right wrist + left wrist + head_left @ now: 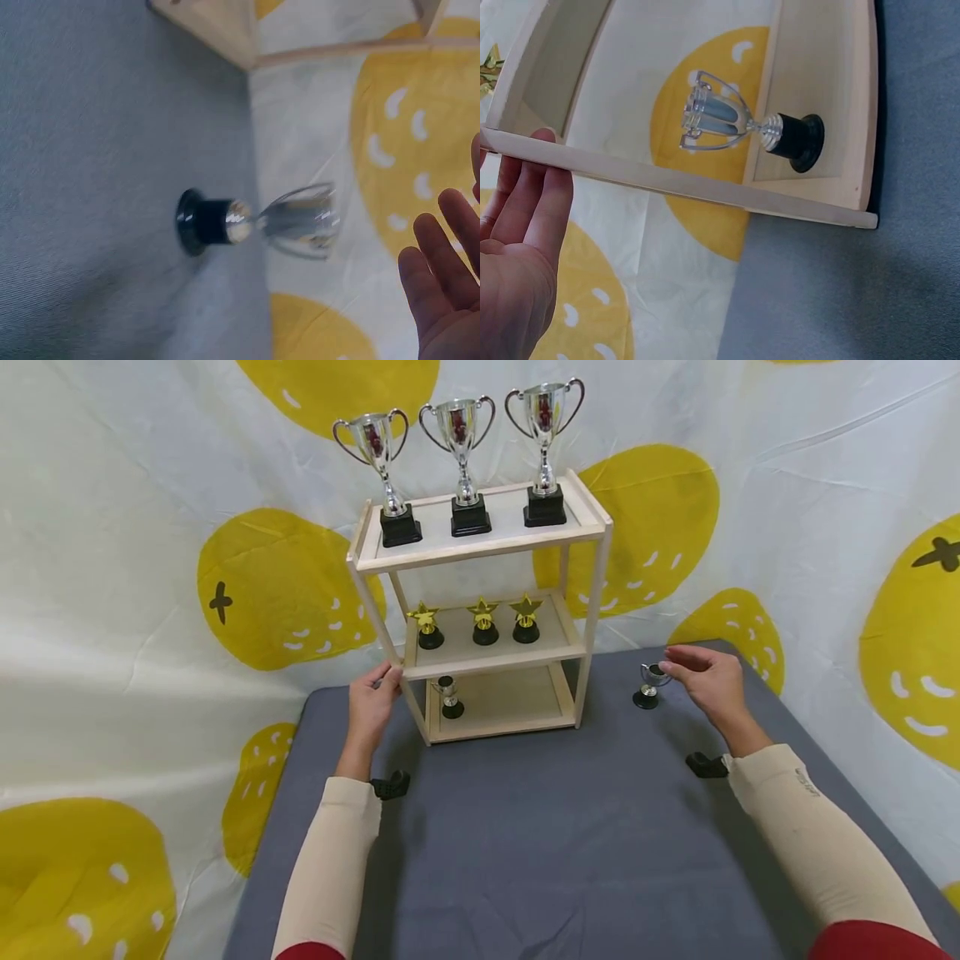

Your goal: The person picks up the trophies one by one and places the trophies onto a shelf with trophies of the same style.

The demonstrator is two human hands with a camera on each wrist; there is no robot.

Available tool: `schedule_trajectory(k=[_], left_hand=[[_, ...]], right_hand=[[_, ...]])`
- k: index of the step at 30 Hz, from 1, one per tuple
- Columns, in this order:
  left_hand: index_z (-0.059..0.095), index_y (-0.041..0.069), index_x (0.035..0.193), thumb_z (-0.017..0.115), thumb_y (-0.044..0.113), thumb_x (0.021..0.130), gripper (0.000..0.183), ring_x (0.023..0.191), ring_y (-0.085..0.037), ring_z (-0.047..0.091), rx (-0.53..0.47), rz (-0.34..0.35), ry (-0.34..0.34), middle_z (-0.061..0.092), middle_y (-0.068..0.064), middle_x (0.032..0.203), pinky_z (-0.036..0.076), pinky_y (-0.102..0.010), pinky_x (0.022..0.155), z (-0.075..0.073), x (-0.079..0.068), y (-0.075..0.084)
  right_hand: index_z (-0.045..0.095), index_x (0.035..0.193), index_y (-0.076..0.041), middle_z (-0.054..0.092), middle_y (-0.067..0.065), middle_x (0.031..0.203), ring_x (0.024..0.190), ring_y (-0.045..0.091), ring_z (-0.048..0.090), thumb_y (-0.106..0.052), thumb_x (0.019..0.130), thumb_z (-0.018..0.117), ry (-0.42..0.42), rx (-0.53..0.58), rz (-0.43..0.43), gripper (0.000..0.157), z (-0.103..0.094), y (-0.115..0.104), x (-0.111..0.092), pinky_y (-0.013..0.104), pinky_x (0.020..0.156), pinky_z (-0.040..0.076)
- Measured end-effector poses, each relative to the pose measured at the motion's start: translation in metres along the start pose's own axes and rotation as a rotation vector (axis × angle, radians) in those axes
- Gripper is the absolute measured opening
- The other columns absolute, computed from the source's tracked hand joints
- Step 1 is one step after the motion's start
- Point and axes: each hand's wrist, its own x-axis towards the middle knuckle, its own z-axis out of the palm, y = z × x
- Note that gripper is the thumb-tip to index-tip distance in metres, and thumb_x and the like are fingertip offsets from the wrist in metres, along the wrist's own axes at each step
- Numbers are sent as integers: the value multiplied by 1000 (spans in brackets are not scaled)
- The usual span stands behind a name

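Note:
My left hand point(373, 697) grips the left front post of a small wooden shelf point(491, 664) at the height of its middle board. Seen from the left wrist, fingers point(547, 202) lie against the post, one fingertip showing past its far side. On the bottom board, at the left, a small silver trophy cup point(448, 697) stands upright on a black base. Another small silver trophy cup point(648, 687) stands on the table, right of the shelf. My right hand point(705, 681) is beside that cup's rim; from the right wrist, its fingers point(442, 259) are extended, apart from the cup.
Three tall silver trophies, one of them at the right point(545, 452), line the top board. Several gold star trophies point(484, 620) stand on the middle board. Behind the grey-covered table point(540, 843) hangs a white cloth point(810, 527) with yellow fruit shapes.

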Motion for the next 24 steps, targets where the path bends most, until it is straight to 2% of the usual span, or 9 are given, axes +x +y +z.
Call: schedule_trajectory(k=[2,4,6,8,13,16,19,22,24], left_hand=[[59,-2,146,62,18,106,44,135,-36,60,-6,1,4,56,-23,152,56,-39,108,1,1,1],[59,-2,145,62,17,106,44,135,-37,60,-14,-1,10,56,-24,152,56,-40,108,1,1,1],[59,-2,145,62,16,106,43,135,-38,60,-18,-4,13,56,-24,151,55,-40,108,1,1,1],[59,-2,145,62,16,106,43,135,-38,60,-15,-4,10,56,-24,151,55,-40,108,1,1,1],[59,-3,144,61,15,106,42,134,-37,61,-1,-6,20,56,-24,151,56,-39,107,-1,2,0],[60,-3,144,62,15,106,42,133,-37,61,2,-14,19,56,-24,151,55,-39,107,-1,2,0],[59,-3,144,62,16,106,43,134,-37,60,-2,-18,13,56,-24,151,55,-39,108,0,2,1],[59,-2,145,62,15,106,43,134,-37,60,-13,-15,13,57,-25,147,56,-39,108,2,2,0],[60,-2,144,62,14,106,42,132,-37,61,-17,-14,19,58,-26,144,56,-39,107,2,3,0]], right_hand=[[71,135,-5,75,-23,106,81,-19,61,-37,95,78,-10,-44,22,52,-1,6,2,3,70,52],[69,137,-6,79,-4,118,81,-18,59,-42,95,77,-18,-89,47,56,-1,12,5,3,71,50],[68,138,-7,74,13,131,86,-14,60,-46,95,75,-25,-129,75,59,0,18,7,3,71,49],[67,140,-8,68,22,138,96,-2,64,-50,95,74,-34,-162,99,62,2,25,10,4,71,47],[63,144,-6,63,23,145,126,35,61,-51,96,72,-83,-182,127,66,10,39,17,3,70,44],[61,145,-4,62,23,145,127,39,60,-48,97,72,-102,-176,134,66,16,45,20,8,74,48],[59,146,-2,61,25,147,128,41,59,-45,98,73,-117,-161,141,67,19,49,25,29,91,58],[59,146,-1,61,25,145,130,41,57,-46,97,74,-136,-141,151,69,24,53,31,52,107,52],[63,142,-1,68,21,139,125,37,59,-48,96,75,-137,-138,154,67,28,56,33,51,106,52]])
